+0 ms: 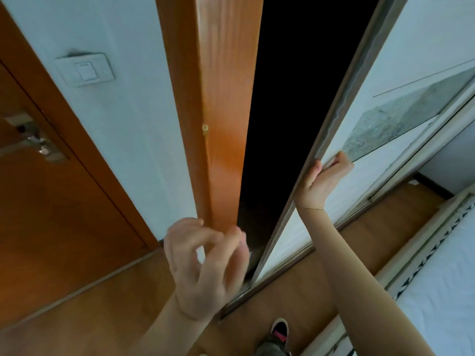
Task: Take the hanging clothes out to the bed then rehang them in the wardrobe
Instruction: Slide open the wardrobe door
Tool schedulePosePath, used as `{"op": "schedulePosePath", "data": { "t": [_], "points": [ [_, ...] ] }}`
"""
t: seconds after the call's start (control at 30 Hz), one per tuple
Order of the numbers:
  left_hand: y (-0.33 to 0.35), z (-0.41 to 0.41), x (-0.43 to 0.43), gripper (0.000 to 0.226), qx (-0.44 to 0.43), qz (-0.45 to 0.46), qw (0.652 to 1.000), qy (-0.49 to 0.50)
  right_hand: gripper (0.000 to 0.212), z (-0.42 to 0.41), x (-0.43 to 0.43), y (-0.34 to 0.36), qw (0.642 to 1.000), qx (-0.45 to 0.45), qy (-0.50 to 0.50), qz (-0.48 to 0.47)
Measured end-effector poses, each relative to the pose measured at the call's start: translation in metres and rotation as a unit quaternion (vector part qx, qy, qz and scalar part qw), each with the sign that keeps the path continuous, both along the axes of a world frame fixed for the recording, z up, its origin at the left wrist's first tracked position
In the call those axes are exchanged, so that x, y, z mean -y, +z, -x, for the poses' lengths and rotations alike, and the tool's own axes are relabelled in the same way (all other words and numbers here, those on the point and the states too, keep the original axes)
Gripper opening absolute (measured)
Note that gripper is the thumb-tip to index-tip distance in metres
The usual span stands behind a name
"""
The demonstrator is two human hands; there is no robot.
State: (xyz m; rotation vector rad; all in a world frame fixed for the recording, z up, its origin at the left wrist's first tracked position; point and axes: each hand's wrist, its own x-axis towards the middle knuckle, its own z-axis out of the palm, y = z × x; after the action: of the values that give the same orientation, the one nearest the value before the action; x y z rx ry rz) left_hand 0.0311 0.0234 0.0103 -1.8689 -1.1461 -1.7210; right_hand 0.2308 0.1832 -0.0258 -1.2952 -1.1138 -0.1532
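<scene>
The wardrobe's sliding mirror door [365,119] stands partly slid aside, and a black gap [295,104] shows beside its orange wooden side panel [223,98]. Nothing inside the gap can be made out; no clothes are visible. My right hand [322,179] grips the door's grey edge frame, fingers wrapped over it. My left hand [205,260] hovers lower, in front of the bottom of the wooden panel, fingers loosely curled and apart, holding nothing. The bed [447,283] with white bedding lies at the lower right.
A wooden room door [51,201] with a metal handle [38,145] is at the left, and a white light switch [84,70] is on the wall. The floor is wood [102,317]. My shoe [279,332] shows at the bottom. The mirror reflects the bed and wall.
</scene>
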Motion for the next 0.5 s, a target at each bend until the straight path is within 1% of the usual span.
{"op": "schedulePosePath", "data": {
  "t": [0.03, 0.07, 0.1, 0.13, 0.17, 0.2, 0.23, 0.27, 0.3, 0.4, 0.43, 0.5],
  "points": [
    [0.005, -0.016, 0.000, 0.012, -0.030, -0.020, 0.999, -0.034, 0.081, -0.007, -0.003, 0.000, 1.000, 0.007, 0.003, 0.004],
    [0.006, -0.034, -0.004, 0.011, -0.056, -0.012, 0.996, -0.075, 0.080, -0.014, -0.005, 0.001, 1.000, 0.012, 0.006, 0.009],
    [0.004, -0.053, -0.013, 0.014, -0.069, 0.024, 0.990, -0.118, 0.079, -0.021, -0.007, 0.000, 1.000, 0.014, 0.010, 0.014],
    [-0.002, -0.071, -0.028, 0.020, -0.063, 0.091, 0.982, -0.155, 0.079, -0.028, -0.009, 0.000, 1.000, 0.017, 0.013, 0.018],
    [-0.010, -0.088, -0.047, 0.028, -0.034, 0.185, 0.966, -0.178, 0.079, -0.035, -0.012, -0.001, 0.999, 0.020, 0.016, 0.022],
    [-0.021, -0.104, -0.068, 0.037, 0.006, 0.292, 0.938, -0.188, 0.080, -0.042, -0.015, -0.001, 0.999, 0.023, 0.019, 0.027],
    [-0.032, -0.119, -0.090, 0.048, 0.037, 0.389, 0.900, -0.190, 0.081, -0.050, -0.018, -0.001, 0.999, 0.026, 0.023, 0.032],
    [-0.044, -0.134, -0.110, 0.057, 0.051, 0.454, 0.866, -0.203, 0.083, -0.056, -0.022, -0.001, 0.999, 0.024, 0.028, 0.038],
    [-0.054, -0.147, -0.126, 0.061, 0.057, 0.483, 0.842, -0.234, 0.084, -0.062, -0.025, 0.000, 0.998, 0.018, 0.033, 0.041],
    [-0.066, -0.178, -0.154, 0.049, 0.080, 0.504, 0.790, -0.339, 0.082, -0.082, -0.036, 0.001, 0.998, -0.005, 0.050, 0.046],
    [-0.066, -0.186, -0.159, 0.046, 0.099, 0.506, 0.776, -0.363, 0.079, -0.089, -0.040, 0.000, 0.997, -0.003, 0.055, 0.046],
    [-0.070, -0.198, -0.166, 0.047, 0.146, 0.525, 0.744, -0.387, 0.067, -0.106, -0.049, -0.003, 0.997, 0.006, 0.061, 0.041]
  ]
}}
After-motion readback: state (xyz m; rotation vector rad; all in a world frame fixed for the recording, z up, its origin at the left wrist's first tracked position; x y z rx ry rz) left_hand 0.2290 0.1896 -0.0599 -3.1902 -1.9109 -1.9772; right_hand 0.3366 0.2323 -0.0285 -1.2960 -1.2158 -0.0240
